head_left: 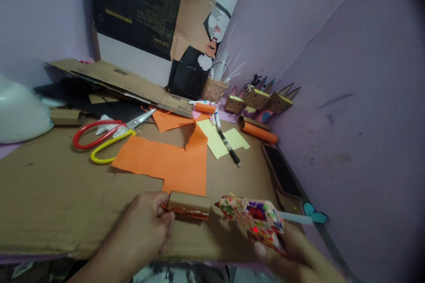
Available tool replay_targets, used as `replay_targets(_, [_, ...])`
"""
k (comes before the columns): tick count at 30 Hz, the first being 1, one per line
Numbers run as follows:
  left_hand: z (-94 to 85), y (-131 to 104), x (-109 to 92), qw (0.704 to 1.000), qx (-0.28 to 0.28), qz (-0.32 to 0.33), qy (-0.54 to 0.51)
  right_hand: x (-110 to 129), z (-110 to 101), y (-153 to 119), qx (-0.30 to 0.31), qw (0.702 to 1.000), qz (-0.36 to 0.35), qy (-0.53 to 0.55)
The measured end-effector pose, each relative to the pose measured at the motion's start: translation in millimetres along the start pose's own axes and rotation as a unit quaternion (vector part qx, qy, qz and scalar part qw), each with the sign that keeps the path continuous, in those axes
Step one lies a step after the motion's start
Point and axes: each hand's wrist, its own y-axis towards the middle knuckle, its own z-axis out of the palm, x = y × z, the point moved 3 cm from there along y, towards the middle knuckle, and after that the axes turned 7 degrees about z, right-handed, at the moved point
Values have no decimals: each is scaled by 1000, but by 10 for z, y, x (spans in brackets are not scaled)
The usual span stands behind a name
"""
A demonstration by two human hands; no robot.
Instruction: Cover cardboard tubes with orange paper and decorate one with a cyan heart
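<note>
Currently, my left hand (pixel 148 221) pinches the cardboard tube (pixel 191 200); its long axis runs rightward, toward the glue gun (pixel 254 213) gripped by my right hand (pixel 292 252).

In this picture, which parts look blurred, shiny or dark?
Head view: the light is dim; the right hand looks blurred; shine streaks the cardboard roll; a red light glows on the glue gun; the upper right corner darkens to black; small print on the black panel is too soft to read.
</note>
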Motion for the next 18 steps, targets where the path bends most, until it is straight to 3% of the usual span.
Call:
replay_targets(5, [12, -6, -8, 1000, -18, -13, -11, 110, -107, 264, -75, 979, -4, 190])
replay_targets(10, [3, -16, -43, 1000, -10, -12, -1, 363, -366, 931, -183, 926, -39, 326])
replay_targets(14, [7, -9, -32, 1000, -13, -26, -2, 508, -480, 1523, -235, 907, -53, 345])
replay_targets(18, [11, 2, -20, 999, -13, -34, -8, 607, -499, 1917, -261, 903, -70, 335])
